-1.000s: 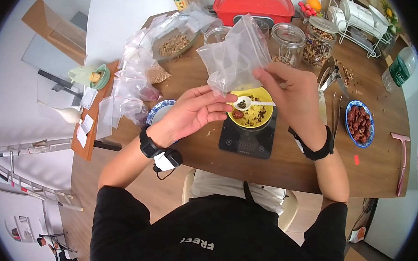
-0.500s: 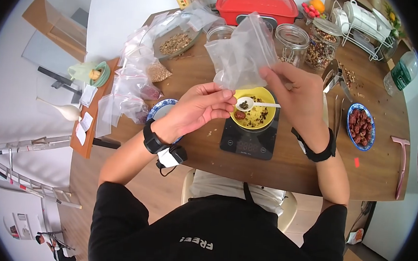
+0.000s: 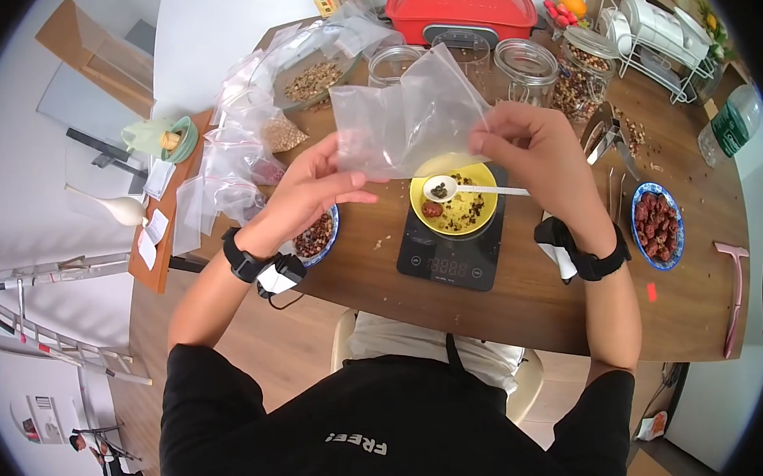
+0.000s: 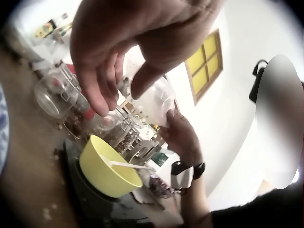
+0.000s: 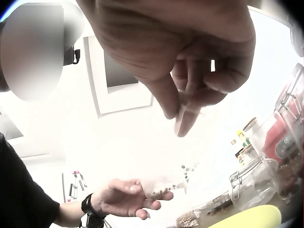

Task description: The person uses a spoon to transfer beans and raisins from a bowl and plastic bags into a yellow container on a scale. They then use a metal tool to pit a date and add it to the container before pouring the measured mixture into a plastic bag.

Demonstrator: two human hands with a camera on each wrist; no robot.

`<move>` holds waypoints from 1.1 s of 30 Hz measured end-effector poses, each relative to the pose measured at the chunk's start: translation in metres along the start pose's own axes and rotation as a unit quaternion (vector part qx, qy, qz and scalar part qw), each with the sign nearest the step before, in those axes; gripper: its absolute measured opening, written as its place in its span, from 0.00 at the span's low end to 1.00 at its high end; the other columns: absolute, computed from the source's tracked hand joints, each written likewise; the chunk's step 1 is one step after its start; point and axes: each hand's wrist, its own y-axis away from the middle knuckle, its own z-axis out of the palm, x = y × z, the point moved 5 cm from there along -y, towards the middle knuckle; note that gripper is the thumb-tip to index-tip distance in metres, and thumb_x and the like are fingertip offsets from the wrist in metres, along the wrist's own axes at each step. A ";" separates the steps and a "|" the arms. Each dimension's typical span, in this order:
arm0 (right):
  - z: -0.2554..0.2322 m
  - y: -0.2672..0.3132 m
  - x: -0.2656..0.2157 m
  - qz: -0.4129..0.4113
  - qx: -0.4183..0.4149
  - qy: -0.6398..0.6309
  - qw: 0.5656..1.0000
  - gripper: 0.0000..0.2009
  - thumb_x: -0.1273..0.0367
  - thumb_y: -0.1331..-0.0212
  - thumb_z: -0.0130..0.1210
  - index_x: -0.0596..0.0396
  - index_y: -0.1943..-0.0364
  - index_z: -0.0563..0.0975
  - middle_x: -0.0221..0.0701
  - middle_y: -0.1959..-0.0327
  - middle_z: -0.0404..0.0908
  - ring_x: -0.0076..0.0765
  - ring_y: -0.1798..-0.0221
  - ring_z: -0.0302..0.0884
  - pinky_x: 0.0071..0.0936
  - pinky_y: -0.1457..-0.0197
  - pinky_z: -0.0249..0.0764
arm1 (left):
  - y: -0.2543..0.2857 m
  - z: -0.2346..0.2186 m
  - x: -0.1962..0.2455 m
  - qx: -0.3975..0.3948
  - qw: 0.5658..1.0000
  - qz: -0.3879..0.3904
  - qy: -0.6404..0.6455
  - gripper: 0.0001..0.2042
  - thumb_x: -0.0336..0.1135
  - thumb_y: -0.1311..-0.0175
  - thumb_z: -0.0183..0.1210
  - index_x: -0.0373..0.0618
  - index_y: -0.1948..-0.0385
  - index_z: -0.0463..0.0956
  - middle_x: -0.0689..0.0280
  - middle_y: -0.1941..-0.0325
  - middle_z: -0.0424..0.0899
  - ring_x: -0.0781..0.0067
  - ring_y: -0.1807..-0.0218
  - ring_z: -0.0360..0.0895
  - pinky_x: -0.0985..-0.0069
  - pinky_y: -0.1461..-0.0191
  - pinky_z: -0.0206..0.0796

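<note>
Right hand (image 3: 542, 152): thumb and fingers pinch the right edge of a clear plastic bag (image 3: 403, 124). Left hand (image 3: 301, 190): fingers loosely extended, touching the bag's opposite side; no firm grip evident. Bag assessed as light, limp and slick; best held at edges or corners. It lies between the hands, raised above the table. Past it in order: yellow bowl (image 4: 102, 168) on black kitchen scale (image 3: 446, 269), clip-top glass jar (image 3: 533, 89), red electric cooker (image 3: 459, 9).
</note>
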 end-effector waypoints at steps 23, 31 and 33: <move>0.012 -0.012 0.040 0.094 -0.102 0.035 0.990 0.21 0.53 0.35 0.61 0.62 0.61 0.83 0.28 0.72 0.86 0.17 0.67 0.79 0.16 0.62 0.70 | 0.001 -0.027 0.014 0.152 0.970 0.016 -0.187 0.16 0.41 0.27 0.60 0.39 0.47 0.81 0.68 0.59 0.84 0.81 0.67 0.80 0.84 0.63 0.74; 0.000 -0.013 0.043 0.216 -0.070 -0.028 0.974 0.39 0.34 0.38 0.49 0.63 0.74 0.84 0.38 0.76 0.87 0.29 0.72 0.87 0.22 0.70 0.78 | -0.008 -0.006 0.041 0.106 0.957 0.056 -0.264 0.17 0.40 0.28 0.61 0.39 0.45 0.80 0.68 0.58 0.85 0.84 0.68 0.77 0.84 0.64 0.71; -0.003 -0.014 0.043 0.211 -0.072 -0.014 0.975 0.38 0.35 0.37 0.51 0.64 0.73 0.84 0.39 0.76 0.87 0.29 0.72 0.87 0.22 0.70 0.78 | -0.009 -0.001 0.046 0.099 0.963 0.079 -0.239 0.16 0.38 0.30 0.63 0.40 0.46 0.80 0.68 0.58 0.84 0.86 0.67 0.76 0.84 0.63 0.72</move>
